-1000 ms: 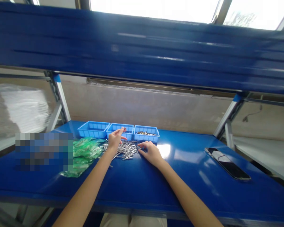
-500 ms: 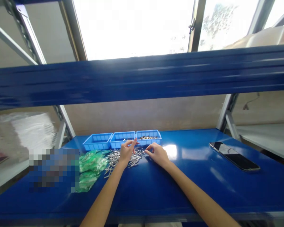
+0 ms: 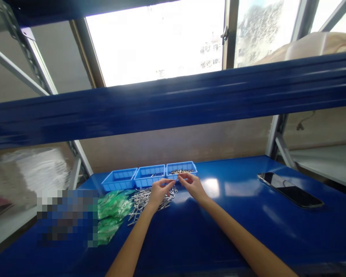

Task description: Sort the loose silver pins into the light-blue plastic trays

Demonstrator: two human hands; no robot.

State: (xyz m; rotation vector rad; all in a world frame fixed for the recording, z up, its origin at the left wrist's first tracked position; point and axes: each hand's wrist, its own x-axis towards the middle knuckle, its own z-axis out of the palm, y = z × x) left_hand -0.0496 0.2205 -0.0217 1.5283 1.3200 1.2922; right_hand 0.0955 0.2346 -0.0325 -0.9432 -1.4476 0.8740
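Observation:
My left hand [image 3: 159, 193] is above the pile of thin silvery metal pins [image 3: 141, 203], its thumb and forefinger pinched together. Facing it, my right hand [image 3: 192, 187] also pinches, with its fingertips close to those of the left. Whatever lies between the fingertips is too small to make out, perhaps one pin. Just behind the hands stands the right blue bin [image 3: 196, 167], which holds brass-coloured and dark pins. Beside it the middle blue bin [image 3: 138, 184] has a few pins in it. The left blue bin [image 3: 118, 186] shows no contents.
Green plastic bags [image 3: 113, 207] lie left of the pile, next to a blurred-out patch. A black phone [image 3: 291, 191] rests on the blue shelf [image 3: 219, 238] at the right. A blue beam [image 3: 173, 100] crosses overhead in front of the window.
Both hands have come closer together, fingertips now nearly meeting. The right hand has risen slightly from the pile's edge. The left hand's raised fingers have lowered into a pinch. The view has tilted slightly.

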